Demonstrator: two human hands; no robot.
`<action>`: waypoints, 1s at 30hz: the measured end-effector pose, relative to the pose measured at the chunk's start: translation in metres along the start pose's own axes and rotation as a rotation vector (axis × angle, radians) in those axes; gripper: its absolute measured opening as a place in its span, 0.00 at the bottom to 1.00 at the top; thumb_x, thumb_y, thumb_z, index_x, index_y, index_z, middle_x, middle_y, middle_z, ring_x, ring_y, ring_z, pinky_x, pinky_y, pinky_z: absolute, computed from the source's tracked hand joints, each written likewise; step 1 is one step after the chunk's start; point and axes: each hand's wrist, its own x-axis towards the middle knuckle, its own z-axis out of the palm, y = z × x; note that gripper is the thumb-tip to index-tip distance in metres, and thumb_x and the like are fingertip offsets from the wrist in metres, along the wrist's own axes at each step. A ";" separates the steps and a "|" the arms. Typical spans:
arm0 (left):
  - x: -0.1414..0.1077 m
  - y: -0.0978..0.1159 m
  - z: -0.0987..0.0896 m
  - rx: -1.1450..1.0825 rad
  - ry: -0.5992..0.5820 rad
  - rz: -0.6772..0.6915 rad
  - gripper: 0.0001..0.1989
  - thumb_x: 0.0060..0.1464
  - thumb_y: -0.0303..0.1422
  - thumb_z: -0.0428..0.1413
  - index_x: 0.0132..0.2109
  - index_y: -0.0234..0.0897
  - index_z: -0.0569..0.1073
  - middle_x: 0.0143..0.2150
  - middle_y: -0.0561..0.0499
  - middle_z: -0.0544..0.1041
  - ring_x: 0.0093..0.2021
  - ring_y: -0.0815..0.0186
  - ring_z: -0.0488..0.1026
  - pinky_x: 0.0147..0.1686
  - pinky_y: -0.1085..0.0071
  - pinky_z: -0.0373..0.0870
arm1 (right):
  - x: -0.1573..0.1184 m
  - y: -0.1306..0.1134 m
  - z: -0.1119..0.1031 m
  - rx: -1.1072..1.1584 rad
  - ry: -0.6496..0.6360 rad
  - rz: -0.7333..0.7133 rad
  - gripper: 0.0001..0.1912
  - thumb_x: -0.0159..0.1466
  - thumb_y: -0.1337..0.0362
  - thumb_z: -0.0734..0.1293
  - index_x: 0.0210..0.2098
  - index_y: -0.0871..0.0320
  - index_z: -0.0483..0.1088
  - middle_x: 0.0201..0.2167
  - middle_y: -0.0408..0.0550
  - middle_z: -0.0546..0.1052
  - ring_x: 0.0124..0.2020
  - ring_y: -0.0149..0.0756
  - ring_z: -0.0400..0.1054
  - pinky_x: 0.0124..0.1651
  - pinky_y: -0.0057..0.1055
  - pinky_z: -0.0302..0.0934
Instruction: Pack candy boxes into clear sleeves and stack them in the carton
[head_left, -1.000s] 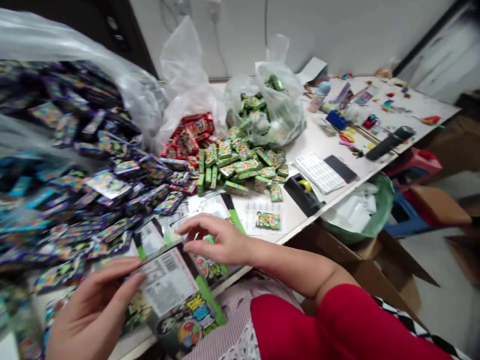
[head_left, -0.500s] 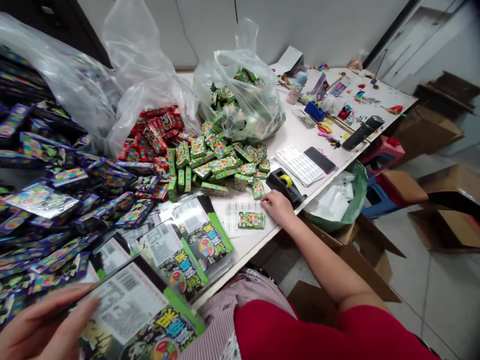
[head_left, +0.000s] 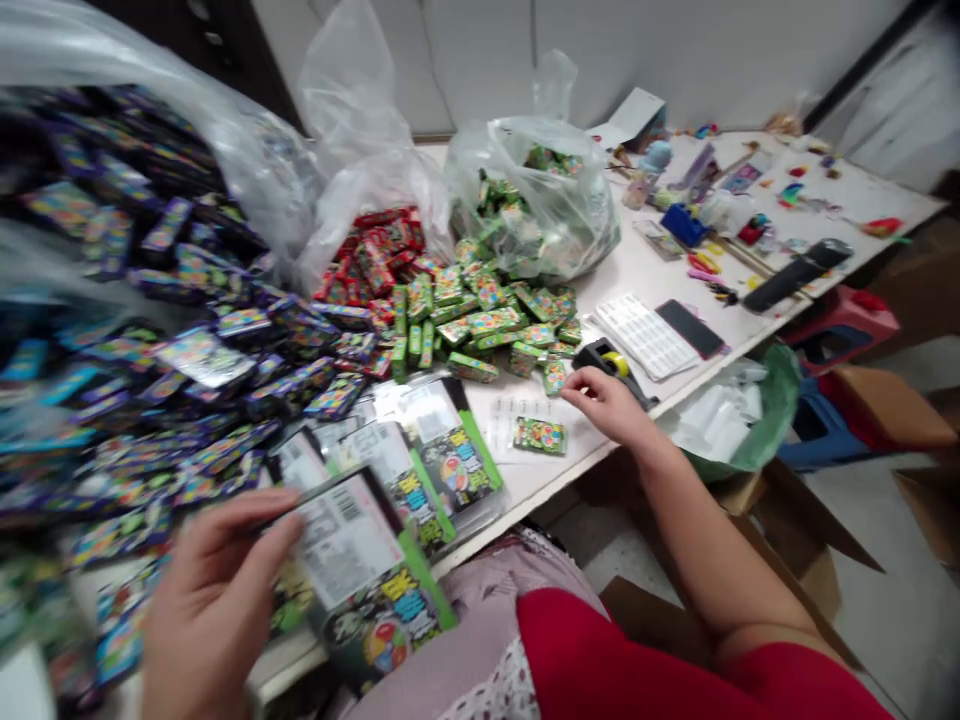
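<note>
Fairly dim, cool indoor light leaves pale glare on the plastic bags (head_left: 540, 205), with blur softening the left side.

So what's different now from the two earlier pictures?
The right hand has left the top edge of the held packet and moved right, to beside the tape dispenser; whether it pinches anything is unclear. The left hand still holds the packet. The green boxes look unchanged; the view shifted.

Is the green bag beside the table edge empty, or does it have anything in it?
Not empty: the green bag is open at the top, and white material shows inside it.
</note>
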 end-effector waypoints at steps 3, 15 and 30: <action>-0.008 0.020 0.012 -0.047 -0.079 0.058 0.05 0.53 0.34 0.60 0.38 0.42 0.74 0.37 0.54 0.75 0.39 0.66 0.72 0.38 0.71 0.71 | 0.008 -0.078 0.018 0.297 -0.309 -0.224 0.06 0.63 0.62 0.64 0.33 0.58 0.67 0.30 0.44 0.71 0.32 0.31 0.65 0.36 0.30 0.60; -0.016 0.032 0.001 -0.191 -0.124 0.104 0.02 0.58 0.32 0.54 0.37 0.39 0.70 0.35 0.51 0.72 0.39 0.67 0.69 0.40 0.69 0.66 | 0.048 -0.204 0.118 0.158 -0.986 -0.443 0.03 0.59 0.69 0.65 0.29 0.58 0.66 0.24 0.39 0.69 0.26 0.27 0.61 0.29 0.26 0.56; -0.012 0.025 0.007 -0.069 0.072 0.184 0.11 0.51 0.31 0.61 0.41 0.40 0.69 0.36 0.54 0.72 0.37 0.69 0.71 0.38 0.73 0.69 | 0.053 -0.208 0.139 0.141 -1.034 -0.180 0.04 0.57 0.71 0.66 0.28 0.58 0.66 0.23 0.38 0.68 0.25 0.27 0.60 0.28 0.25 0.54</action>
